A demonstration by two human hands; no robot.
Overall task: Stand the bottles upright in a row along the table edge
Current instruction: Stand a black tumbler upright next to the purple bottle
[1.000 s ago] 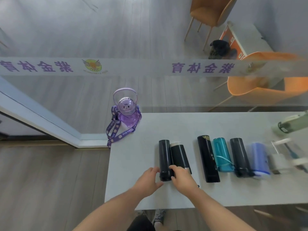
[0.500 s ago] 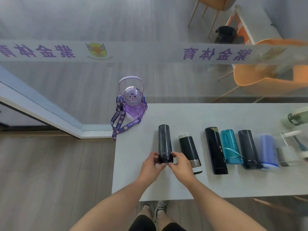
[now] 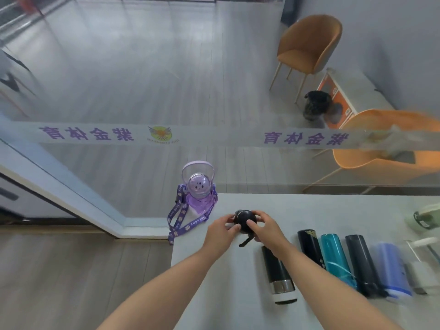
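Note:
A black bottle (image 3: 245, 219) stands upright near the far edge of the grey table (image 3: 309, 206), seen from its cap, a short strap dangling from it. My left hand (image 3: 220, 231) and my right hand (image 3: 264, 228) grip it from both sides. To its left a purple bottle (image 3: 199, 196) with a handle and lanyard stands upright at the far left corner. Lying flat to the right are a black bottle with a white cap (image 3: 278, 273), a tall black bottle (image 3: 310, 246), a teal bottle (image 3: 335, 258), a dark bottle (image 3: 363, 263) and a blue bottle (image 3: 392, 270).
A glass wall with a printed white band (image 3: 214, 136) runs right behind the table's far edge. A pale green bottle (image 3: 426, 217) and a clear bottle (image 3: 423, 265) lie at the right edge. Orange chairs (image 3: 309, 46) stand beyond the glass.
Both hands lifted the leftmost black bottle from lying flat, carried it away from me and turned it upright beside the purple bottle. The other bottles stayed put.

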